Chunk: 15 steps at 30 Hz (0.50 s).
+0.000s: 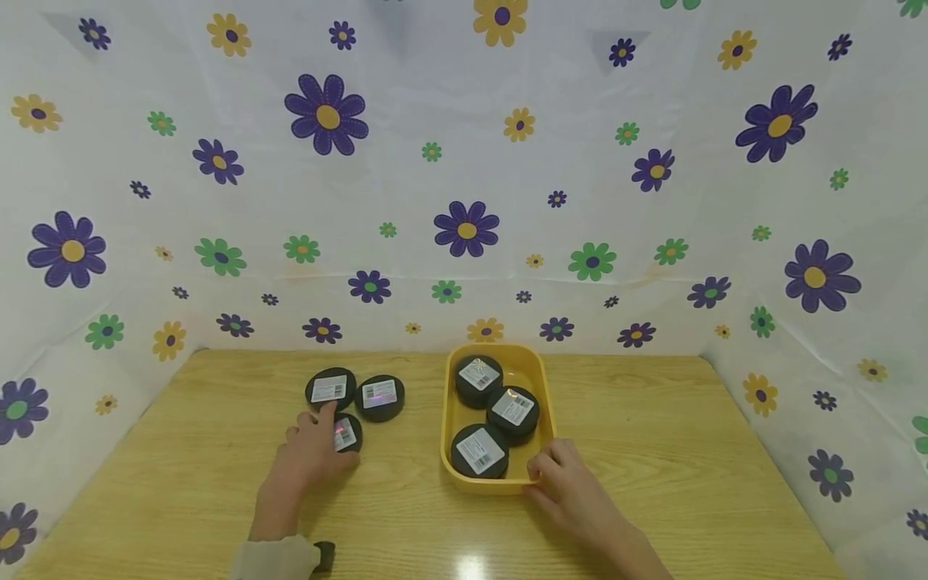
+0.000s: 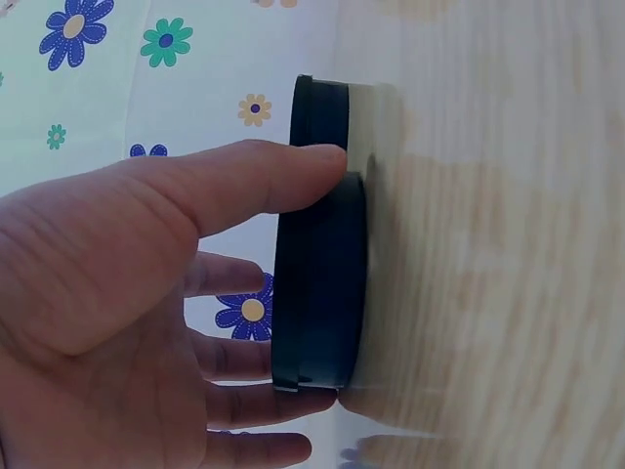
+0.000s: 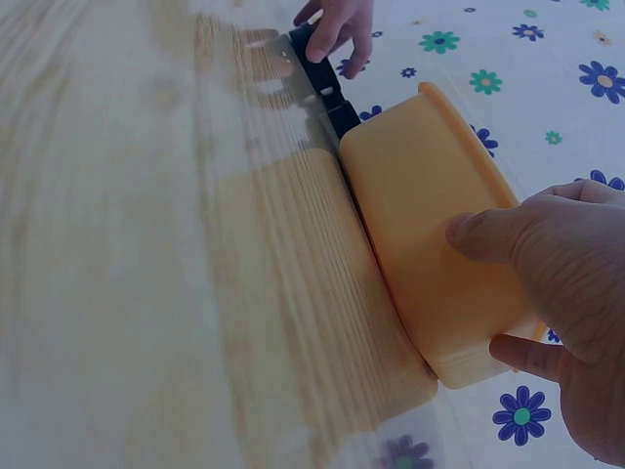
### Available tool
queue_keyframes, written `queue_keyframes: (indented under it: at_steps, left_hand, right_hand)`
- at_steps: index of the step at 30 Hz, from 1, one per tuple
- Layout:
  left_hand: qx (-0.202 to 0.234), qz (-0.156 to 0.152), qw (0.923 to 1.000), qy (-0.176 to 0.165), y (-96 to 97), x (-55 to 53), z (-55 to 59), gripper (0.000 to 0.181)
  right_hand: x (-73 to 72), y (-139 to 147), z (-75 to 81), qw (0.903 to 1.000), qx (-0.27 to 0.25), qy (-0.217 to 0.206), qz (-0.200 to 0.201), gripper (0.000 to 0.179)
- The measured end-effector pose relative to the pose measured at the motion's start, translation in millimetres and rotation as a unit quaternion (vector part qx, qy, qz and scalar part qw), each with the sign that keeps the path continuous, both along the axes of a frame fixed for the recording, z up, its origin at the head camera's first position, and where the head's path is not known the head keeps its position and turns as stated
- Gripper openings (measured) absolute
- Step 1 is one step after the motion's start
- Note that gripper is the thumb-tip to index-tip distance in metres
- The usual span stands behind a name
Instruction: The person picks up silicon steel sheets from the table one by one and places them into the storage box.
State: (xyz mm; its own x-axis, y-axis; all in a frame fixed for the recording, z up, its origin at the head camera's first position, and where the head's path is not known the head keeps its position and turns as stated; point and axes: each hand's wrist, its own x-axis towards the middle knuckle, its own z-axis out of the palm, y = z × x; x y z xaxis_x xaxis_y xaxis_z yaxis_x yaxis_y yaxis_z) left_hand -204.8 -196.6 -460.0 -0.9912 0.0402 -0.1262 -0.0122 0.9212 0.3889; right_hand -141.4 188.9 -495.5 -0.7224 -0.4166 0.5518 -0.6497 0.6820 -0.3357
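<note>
My left hand (image 1: pixel 306 449) grips a round black container (image 1: pixel 350 436) with a white barcode label on top. In the left wrist view, the thumb lies along the near side of this flat container (image 2: pixel 322 283) and the fingers reach around its other side. Two similar black containers, one at the left (image 1: pixel 329 387) and one at the right (image 1: pixel 380 398), sit just beyond it. With my right hand (image 1: pixel 576 490) I hold the near right corner of a yellow tray (image 1: pixel 548 395). The right wrist view shows the thumb against the outer wall of the tray (image 3: pixel 430 215).
Three more labelled black containers lie inside the tray: one at the back (image 1: pixel 479 379), one in the middle (image 1: pixel 513 412) and one in front (image 1: pixel 479 451). A wooden table (image 1: pixel 652 435) bears everything. White flower-patterned cloth (image 1: pixel 406 177) encloses its back and sides.
</note>
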Motion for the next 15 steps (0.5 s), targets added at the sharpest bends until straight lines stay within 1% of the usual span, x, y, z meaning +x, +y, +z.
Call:
queue_keyframes:
  at_steps: [4,10,15]
  left_hand:
    - [-0.005,-0.004,1.0000,-0.003,0.7,1.0,2.2,0.094]
    - [-0.011,-0.007,0.9997,-0.021,0.8,2.3,4.9,0.094]
    - [-0.017,-0.013,0.9994,-0.027,1.0,3.1,7.2,0.094]
  right_hand:
    - [-0.1,-0.1,-0.6,1.0000,-0.002,0.001,0.002,0.032]
    - [-0.1,0.2,-0.1,1.0000,0.001,0.001,0.000,0.033]
    - [-0.2,0.0,0.4,1.0000,0.003,-0.001,-0.001,0.032]
